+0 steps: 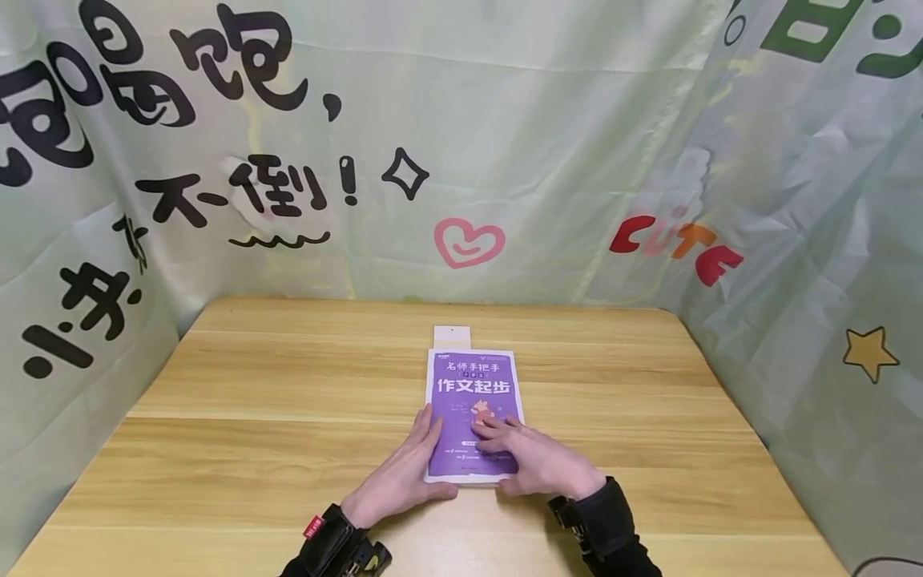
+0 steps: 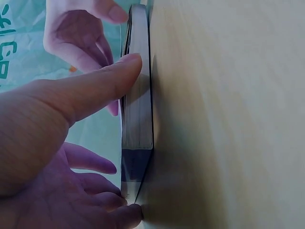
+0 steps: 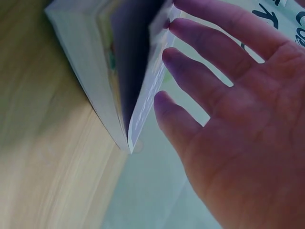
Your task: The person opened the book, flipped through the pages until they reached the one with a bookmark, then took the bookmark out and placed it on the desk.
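Note:
A thick paperback book (image 1: 472, 409) with a purple cover and white Chinese lettering lies on the wooden table. My left hand (image 1: 407, 473) lies along its left side, with the thumb extended at the near edge; the left wrist view has that thumb (image 2: 107, 81) against the page edges. Over the lower right of the cover spreads my right hand (image 1: 537, 457), its fingers on the cover and its thumb by the near right corner. In the right wrist view the cover (image 3: 147, 90) stands slightly apart from the pages beside my fingers (image 3: 190, 71).
A pale card (image 1: 452, 336) sticks out past the book's far edge. Wooden tabletop (image 1: 288, 385) extends around the book. A printed cloth (image 1: 541, 120) with lettering and drawings hangs behind and at both sides. A dark cable (image 1: 887, 561) shows at the lower right.

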